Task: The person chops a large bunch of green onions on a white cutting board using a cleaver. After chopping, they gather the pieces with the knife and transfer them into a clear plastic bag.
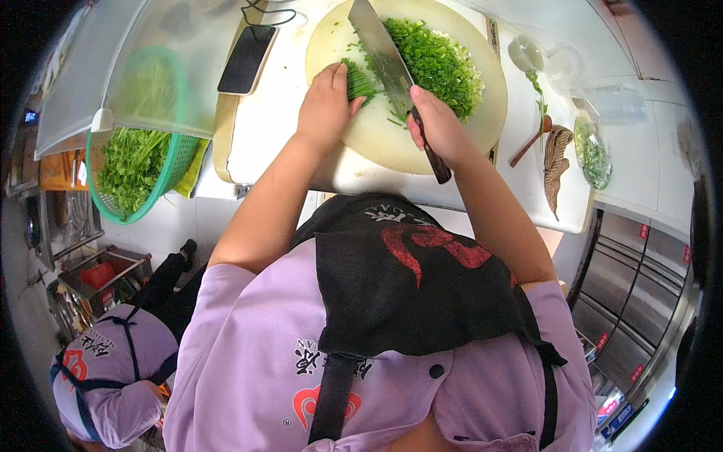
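My right hand [438, 127] grips the dark handle of a wide-bladed kitchen knife [387, 62]. The blade lies across a round cutting board [373, 144], between two lots of greens. To its left my left hand [329, 101] holds down a bundle of green scallions or chives [357, 83], fingers curled over its near side. Right of the blade is a large heap of chopped greens [435, 65], with paler bits along its right edge. Small cut pieces cling to the blade and lie beside it.
A smartphone [247, 60] lies left of the board. Farther left, a green plastic basket [169, 186] holds leafy herbs, partly behind a clear sheet. At right are a wooden spoon [531, 141], a striped cloth [556, 164] and a bag of chopped greens [592, 152]. A co-worker [121, 361] is at lower left.
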Tool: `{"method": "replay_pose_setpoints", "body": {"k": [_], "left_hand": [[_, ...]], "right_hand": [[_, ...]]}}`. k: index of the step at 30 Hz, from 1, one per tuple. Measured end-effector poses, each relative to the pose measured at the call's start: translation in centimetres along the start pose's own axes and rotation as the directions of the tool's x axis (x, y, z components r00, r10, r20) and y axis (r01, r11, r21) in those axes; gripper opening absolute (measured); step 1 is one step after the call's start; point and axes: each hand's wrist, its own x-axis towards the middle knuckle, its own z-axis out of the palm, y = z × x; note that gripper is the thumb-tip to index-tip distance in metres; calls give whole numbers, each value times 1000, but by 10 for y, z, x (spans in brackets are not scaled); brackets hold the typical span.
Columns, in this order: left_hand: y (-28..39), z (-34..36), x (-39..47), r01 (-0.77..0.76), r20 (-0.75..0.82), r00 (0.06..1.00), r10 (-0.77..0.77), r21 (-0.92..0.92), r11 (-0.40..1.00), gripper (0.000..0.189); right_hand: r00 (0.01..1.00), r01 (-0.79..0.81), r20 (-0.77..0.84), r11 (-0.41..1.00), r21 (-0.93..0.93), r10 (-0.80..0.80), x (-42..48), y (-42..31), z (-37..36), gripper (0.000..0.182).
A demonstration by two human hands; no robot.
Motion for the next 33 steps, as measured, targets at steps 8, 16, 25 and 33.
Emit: {"method": "replay_pose_setpoints", "body": {"k": [8,16,25,33], "left_hand": [[-6,6,-7,-8,-67,998,6,-28,1000,55],[-4,21,-5,10,-146,989,-2,58,998,34],[-3,22,-4,4,-142,990,11,100,995,31],[-3,22,-7,52,-181,982,-49,11,999,32]], "right_hand": [[998,-52,33,998,-47,54,-42,-9,6,35],[989,-132,59,989,-60,136,-31,2,18,39],[981,-122,131,977,-175,146,1,5,1,39],[997,-43,63,998,54,40,44,-10,25,42]]}}
